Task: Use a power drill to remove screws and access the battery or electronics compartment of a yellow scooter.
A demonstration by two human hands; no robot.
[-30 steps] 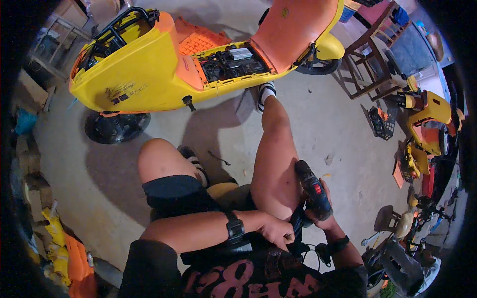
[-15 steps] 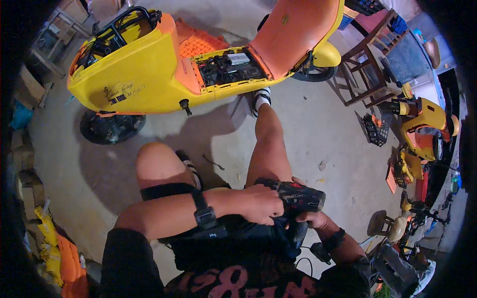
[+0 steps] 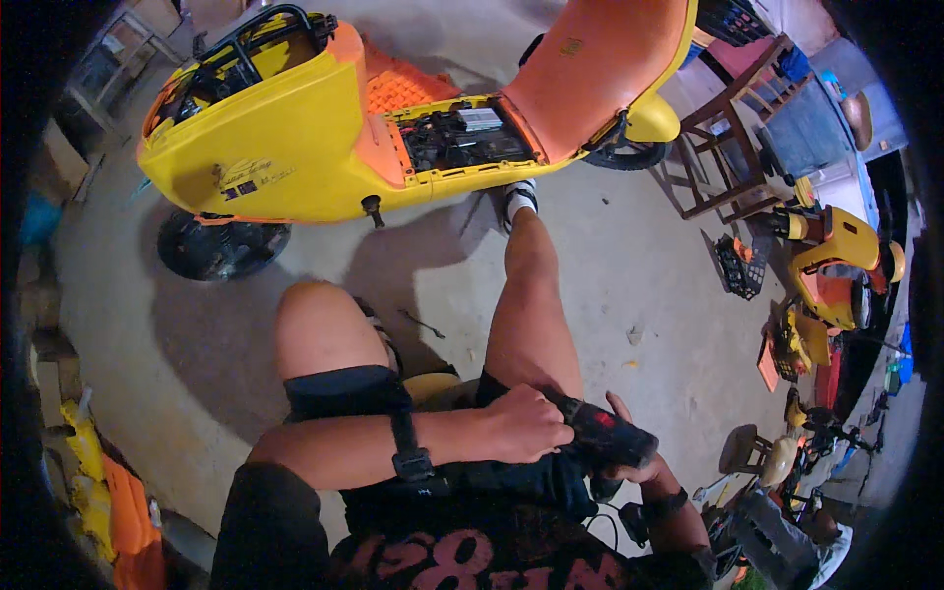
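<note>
A black cordless drill (image 3: 619, 440) with a red mark on its body lies across my lap, its rear end toward the lower right. My right hand (image 3: 637, 470) grips the drill from below, around its handle, with the thumb raised along the far side. Closed over the drill's front end is my left hand (image 3: 529, 425); what its fingertips pinch is hidden. Beyond my knees stands a yellow and orange scooter (image 3: 285, 177), with an open compartment in its floor showing dark wiring and a silver box (image 3: 480, 120).
My outstretched foot (image 3: 519, 200) rests beside the scooter. A thin dark piece (image 3: 421, 323) lies on the concrete floor. At the right are a wooden chair (image 3: 733, 138), a black basket (image 3: 739, 265) and yellow body panels (image 3: 836, 265). Orange and yellow panels (image 3: 128, 516) lie at the lower left.
The drill has tilted, its rear end dropping toward the lower right. My left hand stays at its front end, with the fingers drawn closer together. The right thumb now shows raised.
</note>
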